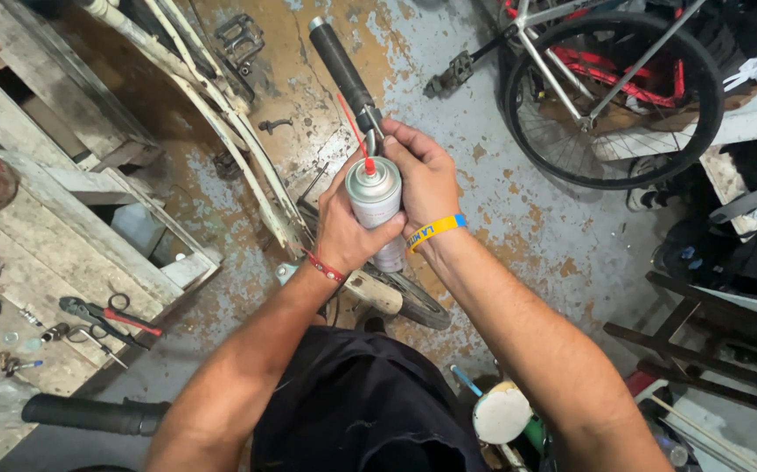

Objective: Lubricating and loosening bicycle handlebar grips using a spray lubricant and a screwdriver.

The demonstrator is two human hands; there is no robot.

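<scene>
Looking down from my head, both my hands meet at the centre of the frame. My left hand (341,229) is wrapped closed around a silver spray can (376,206) with a red nozzle and a thin red straw pointing up and left. My right hand (425,175) curls over the can's far side — its fingers also rest against the base of a black handlebar grip (340,63) that slants toward the top centre. A cream bicycle frame (238,144) runs diagonally at upper left. Pliers (103,316) lie on a worn wooden bench (46,253) at lower left — a bicycle wheel (614,96) fills the upper right.
</scene>
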